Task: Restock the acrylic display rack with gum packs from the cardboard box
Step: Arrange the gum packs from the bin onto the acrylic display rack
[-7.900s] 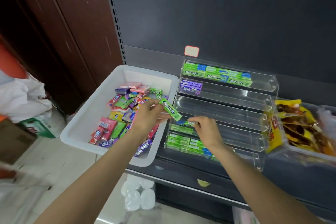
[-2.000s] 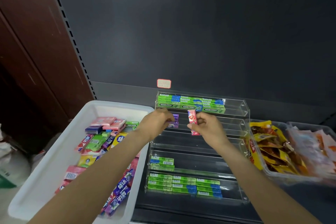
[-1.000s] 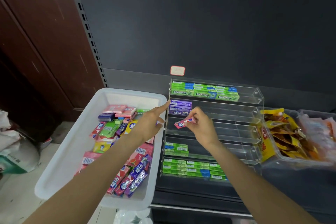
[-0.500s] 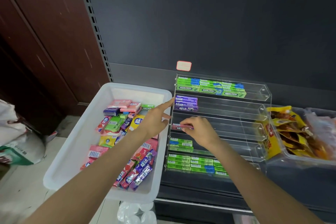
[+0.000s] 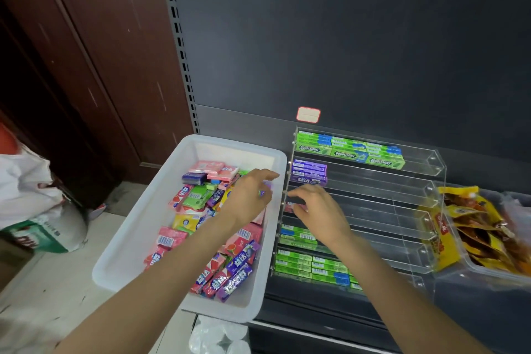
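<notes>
— See that pink gum pack (image 5: 290,206) at the left end of the third tier? Could that still go wrong?

— I'd say so. Only its end shows under the right hand (image 5: 317,210), so I can't tell whether it lies flat in the channel. If it sits skewed against the acrylic display rack (image 5: 413,198), I'd guess it jams the next pack, or slides out over the low front lip.

— Are the fingers (image 5: 296,193) pinching it?

— Can't tell. They're curled down over the tier's left end with the thumb low by the pack, but whether they grip or merely nudge is hidden.

— And the other hand?

— The left hand (image 5: 253,194) hovers over the white bin (image 5: 135,236) of loose gum packs (image 5: 227,276), forefinger stretched toward the rack's edge, the rest loosely bent, holding nothing that I can see. I see no cardboard box; the stock lies in that bin.

— Any other risk?

— The bin overhangs the shelf edge. A heavy lean on its near rim might tip it.

— The rack itself?

— Green packs (image 5: 349,149) on top, purple packs (image 5: 309,172) below, more green in the lowest tiers.
</notes>
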